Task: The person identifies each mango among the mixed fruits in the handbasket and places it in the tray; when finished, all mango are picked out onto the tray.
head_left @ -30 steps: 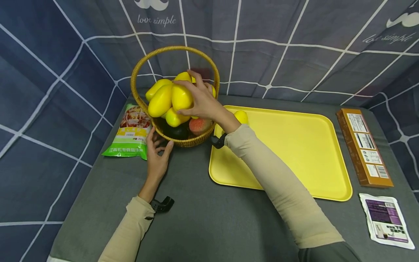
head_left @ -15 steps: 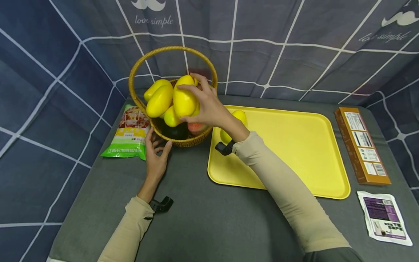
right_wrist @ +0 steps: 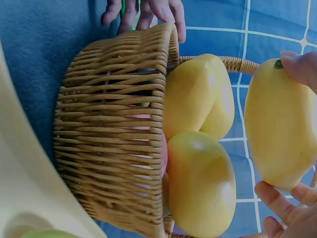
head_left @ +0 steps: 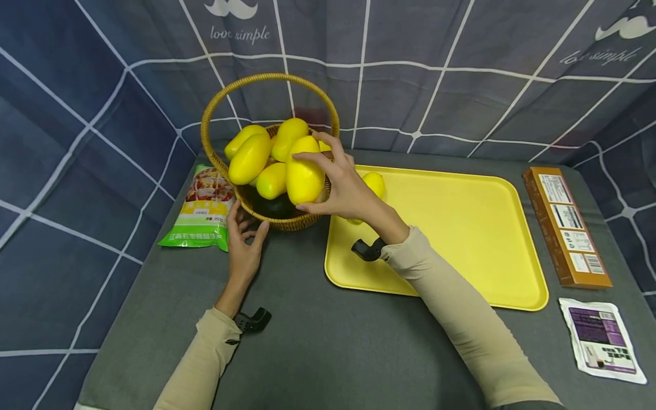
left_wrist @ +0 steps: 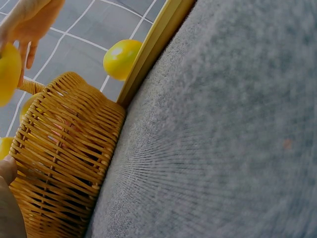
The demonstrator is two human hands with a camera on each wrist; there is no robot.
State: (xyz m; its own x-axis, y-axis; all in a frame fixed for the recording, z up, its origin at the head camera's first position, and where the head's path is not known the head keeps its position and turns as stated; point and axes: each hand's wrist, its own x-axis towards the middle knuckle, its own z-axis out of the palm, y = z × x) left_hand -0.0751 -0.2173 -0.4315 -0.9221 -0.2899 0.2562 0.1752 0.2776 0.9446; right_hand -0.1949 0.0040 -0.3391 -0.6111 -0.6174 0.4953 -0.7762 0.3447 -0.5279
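Fingertips and thumb of my right hand [head_left: 348, 185] pinch a yellow mango [head_left: 304, 177] by its ends, lifted over the right side of the wicker basket [head_left: 289, 225]. In the right wrist view the held mango [right_wrist: 277, 124] is apart from the other mangoes [right_wrist: 203, 186]. Several yellow mangoes [head_left: 249, 159] stay heaped in the basket, above a dark green fruit [head_left: 277, 206]. My left hand [head_left: 245, 247] rests its relaxed fingers and thumb against the basket's near left side; the left wrist view has the thumb [left_wrist: 7, 171] on the weave.
Right of the basket lies a yellow tray [head_left: 461, 239] with yellow fruit [head_left: 376, 183] at its left end, partly behind the right hand. A green food bag [head_left: 200, 213] is left of the basket. An orange-brown box [head_left: 569, 228] and a white-purple pouch [head_left: 603, 341] lie far right.
My right hand has drawn the mango out of the heap, rightward and toward me, uncovering another mango behind it. The left hand stays at the basket.
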